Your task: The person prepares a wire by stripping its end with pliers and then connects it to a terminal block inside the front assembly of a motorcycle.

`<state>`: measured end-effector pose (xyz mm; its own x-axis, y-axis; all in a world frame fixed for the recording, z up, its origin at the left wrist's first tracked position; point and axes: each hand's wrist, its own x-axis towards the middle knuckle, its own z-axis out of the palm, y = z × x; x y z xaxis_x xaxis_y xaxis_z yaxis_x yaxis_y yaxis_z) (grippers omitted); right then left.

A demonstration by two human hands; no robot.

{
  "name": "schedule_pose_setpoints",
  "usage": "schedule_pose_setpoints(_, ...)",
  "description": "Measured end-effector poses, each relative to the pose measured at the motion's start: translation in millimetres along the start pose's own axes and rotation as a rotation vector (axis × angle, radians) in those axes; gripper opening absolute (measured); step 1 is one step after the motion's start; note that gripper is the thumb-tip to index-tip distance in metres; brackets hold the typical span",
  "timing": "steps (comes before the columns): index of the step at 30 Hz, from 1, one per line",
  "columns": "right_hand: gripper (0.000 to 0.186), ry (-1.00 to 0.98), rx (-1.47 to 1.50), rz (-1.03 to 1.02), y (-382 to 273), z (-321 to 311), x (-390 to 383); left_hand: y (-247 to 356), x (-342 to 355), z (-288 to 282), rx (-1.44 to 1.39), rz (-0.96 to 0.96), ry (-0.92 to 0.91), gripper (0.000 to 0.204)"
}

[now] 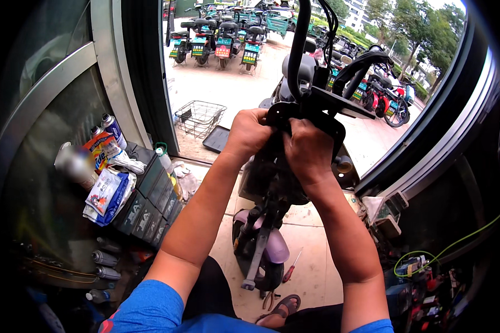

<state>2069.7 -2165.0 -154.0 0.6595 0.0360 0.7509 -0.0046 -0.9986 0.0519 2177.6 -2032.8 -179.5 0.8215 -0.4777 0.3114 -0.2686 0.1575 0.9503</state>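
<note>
An electric bike stands in front of me with its black handlebar [301,50] at the top and a pale purple fender [276,247] over the front wheel [271,276]. My left hand [251,132] is closed at the left edge of a black metal bracket [282,112] below the handlebar, its fingertips partly hidden. Just right of it, my right hand [310,149] has curled fingers against the bike's dark front, under the bracket. What those fingers grip is hidden. Black cables [366,61] hang in a bundle at the bar's right.
A screwdriver [289,273] and pliers [269,301] lie on the tiled floor by my sandalled foot. At left, packets [106,191] and spray cans rest on dark drawer boxes [141,213]. Outside the doorway are a wire basket [200,117], a black tray [216,139] and several parked bikes.
</note>
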Motion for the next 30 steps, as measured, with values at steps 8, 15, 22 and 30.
schedule_pose_setpoints(8,0.011,-0.035,-0.047,0.0,-1.1,0.7,0.8,-5.6,1.4,-0.6,-0.054,0.016,-0.02,0.021)
schedule_pose_setpoints(15,0.011,-0.021,-0.019,0.029,-2.9,-2.1,-1.8,-5.3,1.3,-1.2,-0.065,0.008,-0.029,0.024)
schedule_pose_setpoints(22,0.026,-0.106,0.02,0.109,-11.0,-11.7,0.7,-5.1,-4.1,0.0,-0.188,0.005,-0.006,0.026)
schedule_pose_setpoints(30,0.024,-0.116,-0.006,0.103,-5.5,-18.8,-3.0,-7.6,-2.8,1.8,-0.172,0.0,-0.027,0.027)
